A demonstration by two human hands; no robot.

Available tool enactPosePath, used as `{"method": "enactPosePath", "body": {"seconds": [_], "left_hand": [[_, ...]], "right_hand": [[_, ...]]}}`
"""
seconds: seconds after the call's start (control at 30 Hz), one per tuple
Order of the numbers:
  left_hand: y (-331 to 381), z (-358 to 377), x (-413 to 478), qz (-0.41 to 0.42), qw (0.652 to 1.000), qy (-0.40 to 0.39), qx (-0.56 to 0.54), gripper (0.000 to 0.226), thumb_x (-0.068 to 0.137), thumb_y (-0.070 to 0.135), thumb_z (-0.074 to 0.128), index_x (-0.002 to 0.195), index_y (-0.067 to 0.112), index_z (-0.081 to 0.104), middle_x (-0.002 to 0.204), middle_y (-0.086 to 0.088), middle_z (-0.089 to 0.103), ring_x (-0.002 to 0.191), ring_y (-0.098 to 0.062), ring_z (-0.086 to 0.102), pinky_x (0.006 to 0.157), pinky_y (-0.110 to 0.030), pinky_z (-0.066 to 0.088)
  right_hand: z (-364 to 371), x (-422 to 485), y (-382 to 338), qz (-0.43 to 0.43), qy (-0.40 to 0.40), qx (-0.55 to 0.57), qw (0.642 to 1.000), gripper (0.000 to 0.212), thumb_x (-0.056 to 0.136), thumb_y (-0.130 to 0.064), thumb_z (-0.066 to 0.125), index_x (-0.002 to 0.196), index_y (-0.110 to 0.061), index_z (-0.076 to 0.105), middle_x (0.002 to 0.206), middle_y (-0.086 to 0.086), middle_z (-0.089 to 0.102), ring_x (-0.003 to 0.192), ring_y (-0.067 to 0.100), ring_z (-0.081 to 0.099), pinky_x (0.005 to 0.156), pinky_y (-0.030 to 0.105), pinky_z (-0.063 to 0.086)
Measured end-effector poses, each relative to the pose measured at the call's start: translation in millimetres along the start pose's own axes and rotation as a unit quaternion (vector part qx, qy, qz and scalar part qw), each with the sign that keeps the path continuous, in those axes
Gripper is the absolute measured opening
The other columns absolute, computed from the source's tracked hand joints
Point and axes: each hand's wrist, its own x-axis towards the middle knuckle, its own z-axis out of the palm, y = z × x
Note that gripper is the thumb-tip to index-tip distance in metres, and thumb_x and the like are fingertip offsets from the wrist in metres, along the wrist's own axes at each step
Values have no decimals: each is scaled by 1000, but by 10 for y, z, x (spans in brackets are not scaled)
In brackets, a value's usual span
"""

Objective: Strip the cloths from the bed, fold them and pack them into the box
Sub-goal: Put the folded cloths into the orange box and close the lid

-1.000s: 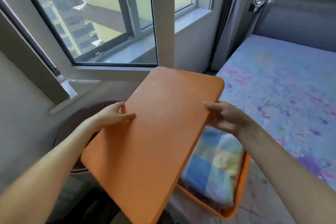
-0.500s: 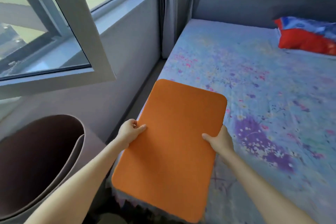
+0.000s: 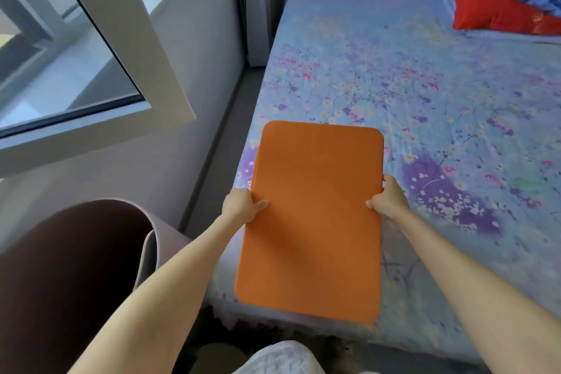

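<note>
The orange lid (image 3: 312, 215) is gripped between the left hand (image 3: 243, 205) and the right hand (image 3: 390, 200) — thumbs on top; the floral sheet (image 3: 425, 85) is spread beyond both.

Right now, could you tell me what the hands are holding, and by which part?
The orange lid: the left hand grips its left edge, the right hand its right edge, thumbs on top.

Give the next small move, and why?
Probably press the orange lid down evenly, then ease each grip. The left hand and right hand hold its long edges, thumbs on top, and it lies level at the bed corner. What lies under it is hidden, so seating cannot be confirmed.
</note>
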Motion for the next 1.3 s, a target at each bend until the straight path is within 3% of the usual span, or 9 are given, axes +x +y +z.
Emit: {"method": "enactPosePath", "body": {"seconds": [0.13,0.23,0.33,0.5,0.6,0.67,0.93,1.13,1.3], "left_hand": [[87,67,70,46,998,20,30,48,90,53,51,99,7,59,101,-11,59,93,-25,56,78,-32,47],[217,119,128,80,996,40,5,55,88,54,54,116,7,56,106,-13,62,96,-28,59,83,-38,50],[284,70,186,85,996,41,2,59,87,56,53,122,8,53,110,-14,60,98,-29,57,85,-39,50],[62,20,217,38,999,4,17,53,90,55,49,106,5,60,110,-14,59,98,-27,56,80,-34,49],[-104,86,176,10,999,-14,34,57,91,56,46,109,3,58,119,-16,52,105,-30,54,84,-34,45],[-179,168,138,-1,999,-24,32,55,93,54,44,105,3,58,119,-17,51,101,-29,55,83,-33,44],[-162,272,170,-5,996,18,-93,42,92,46,53,85,6,44,87,-8,52,74,-22,48,65,-31,36],[-303,371,188,-25,994,22,-104,43,91,47,55,72,11,39,70,0,45,72,-22,47,63,-32,38],[-357,435,202,-29,997,6,-69,47,90,50,54,65,14,35,66,-1,46,69,-23,49,57,-31,36]], "right_hand": [[9,74,79,44,1,37,998,57,84,15,54,135,-4,38,111,11,55,105,34,56,82,37,46],[-57,138,194,68,11,67,995,57,85,16,54,137,-4,39,127,18,53,112,36,54,88,43,46],[-106,255,229,67,5,74,995,58,84,16,56,136,-7,42,121,15,56,106,33,56,89,43,47],[15,388,137,24,-36,30,999,58,82,9,63,132,-14,45,119,16,60,102,33,60,90,50,51],[125,364,54,-7,-59,1,998,60,82,4,64,135,-15,43,118,11,60,101,31,60,81,40,52],[186,356,22,-17,-62,-11,998,62,83,2,64,136,-17,40,118,9,59,103,31,60,87,44,51],[186,459,24,-24,-74,-6,997,59,85,1,63,136,-17,40,123,10,58,106,29,59,96,50,48],[279,406,-11,-55,-78,-52,994,53,85,-4,62,132,-17,43,117,5,60,105,27,59,95,47,48],[275,340,-39,-78,-58,-131,987,64,85,-16,64,141,-19,34,134,1,54,117,26,55,96,42,46]]}}
